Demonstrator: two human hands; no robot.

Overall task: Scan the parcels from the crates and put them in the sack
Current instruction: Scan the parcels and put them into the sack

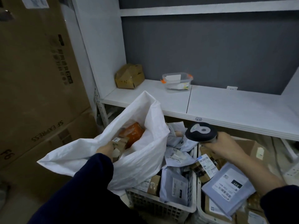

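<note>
Left hand (105,148): fingers (111,145) curled round a small brown parcel (121,143), gripped at its near end.
Small brown parcel: cardboard, taped, with a white barcode label at the far end. It is held inside the open mouth of the sack (142,159), and its long axis runs away from the hand toward the sack's interior.
Sack: white woven plastic, mouth gaping upward, standing left of the crates. An orange parcel (133,135) is seen inside, just beyond the held one.
Right hand (226,147): fingers clenched round the handle of a scanner (200,131), held above the crates. Its dark oval head is pointed left, toward the sack.
Left crate (155,206) and right crate (200,207): white, the left one with lattice walls, side by side and touching, both heaped with grey mailers and brown cartons. A grey mailer (229,185) labelled 231 is laid on top of the right one.
Shelf (226,104): white, behind the crates. A crumpled cardboard box (129,76) and a clear container (177,80) are carried on it, set apart.
</note>
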